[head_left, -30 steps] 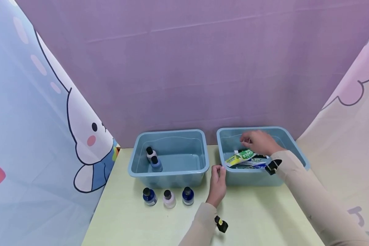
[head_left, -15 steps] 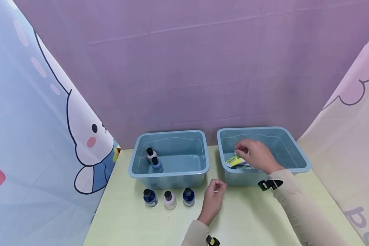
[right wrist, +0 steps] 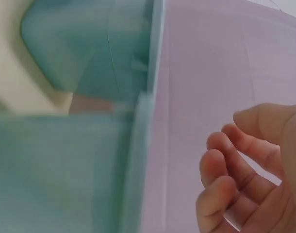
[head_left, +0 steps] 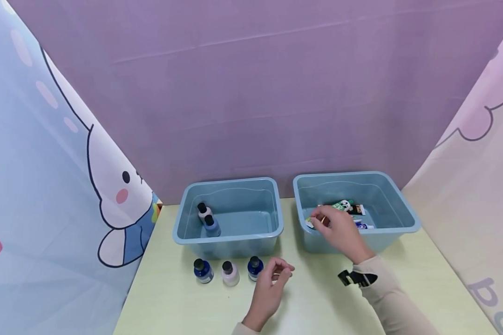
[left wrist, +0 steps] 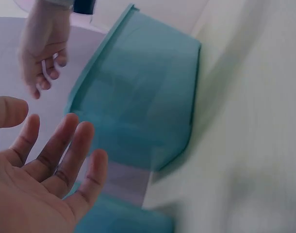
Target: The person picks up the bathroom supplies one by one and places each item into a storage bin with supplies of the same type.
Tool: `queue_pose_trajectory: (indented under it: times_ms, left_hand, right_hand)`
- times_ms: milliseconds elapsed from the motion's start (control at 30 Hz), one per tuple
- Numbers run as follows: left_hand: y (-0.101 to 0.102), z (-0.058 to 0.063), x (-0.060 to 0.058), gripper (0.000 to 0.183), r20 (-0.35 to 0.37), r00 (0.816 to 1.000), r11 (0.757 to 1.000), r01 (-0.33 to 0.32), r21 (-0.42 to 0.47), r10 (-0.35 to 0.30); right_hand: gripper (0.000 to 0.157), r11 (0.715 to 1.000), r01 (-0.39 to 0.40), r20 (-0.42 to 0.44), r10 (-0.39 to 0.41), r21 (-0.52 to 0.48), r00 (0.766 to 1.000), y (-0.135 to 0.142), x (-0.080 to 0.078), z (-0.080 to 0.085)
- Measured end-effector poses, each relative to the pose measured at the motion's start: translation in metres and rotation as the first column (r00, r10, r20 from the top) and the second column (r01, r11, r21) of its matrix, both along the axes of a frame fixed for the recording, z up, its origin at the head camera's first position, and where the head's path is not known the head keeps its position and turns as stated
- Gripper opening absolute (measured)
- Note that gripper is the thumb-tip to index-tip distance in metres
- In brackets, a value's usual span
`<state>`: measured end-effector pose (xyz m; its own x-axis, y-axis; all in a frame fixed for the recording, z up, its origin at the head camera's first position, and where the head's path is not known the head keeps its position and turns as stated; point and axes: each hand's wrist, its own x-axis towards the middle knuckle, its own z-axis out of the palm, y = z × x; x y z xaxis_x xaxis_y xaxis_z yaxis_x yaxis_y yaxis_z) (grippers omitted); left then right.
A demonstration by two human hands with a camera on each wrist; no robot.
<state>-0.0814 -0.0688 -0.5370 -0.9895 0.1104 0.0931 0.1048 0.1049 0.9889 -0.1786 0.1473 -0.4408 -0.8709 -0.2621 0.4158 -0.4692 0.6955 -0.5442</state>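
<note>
My left hand (head_left: 268, 293) hovers over the table beside the right one of two dark blue bottles (head_left: 254, 265), partly covering it. Its fingers are relaxed and hold nothing, as the left wrist view shows. My right hand (head_left: 339, 232) is above the front rim of the right blue bin (head_left: 385, 238), fingers loosely bent with nothing between them. Inside that bin lie several toothpaste tubes, among them a green one (head_left: 343, 204) and a black one (head_left: 356, 210); the hand hides part of the pile. A pale pink bottle (head_left: 230, 276) and another dark blue bottle (head_left: 203, 273) stand upright to the left.
The left blue bin (head_left: 234, 246) holds a pale bottle (head_left: 204, 214) and a light blue bottle (head_left: 212, 228), both black-capped. A purple curtain (head_left: 243, 102) hangs behind the pale yellow table (head_left: 172, 307), with printed cloths on both sides.
My left hand has left the right bin's rim and moved left and nearer toward the bottles. My right hand has drawn out of the right bin toward its front rim.
</note>
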Motion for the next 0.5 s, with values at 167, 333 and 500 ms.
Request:
queue_pose_trajectory:
  times_ms: [167,333,500]
  left_hand:
    - [-0.021,0.006,0.003,0.005,-0.058,0.996,0.997,-0.074,-0.022,0.073]
    - [-0.043,0.011,0.002,0.005,-0.075,0.984,0.984,-0.168,-0.063,0.163]
    - [-0.066,0.013,0.003,0.005,-0.084,0.956,0.954,-0.287,-0.090,0.280]
  right_hand:
    - [0.004,0.992,-0.005,-0.009,0.003,-0.128,1.000,-0.020,0.010,-0.017]
    - [0.005,0.976,0.003,0.060,0.011,-0.217,0.998,-0.040,0.020,-0.029]
    - [0.007,0.963,0.023,0.207,0.034,-0.268,0.978,-0.058,0.025,-0.040]
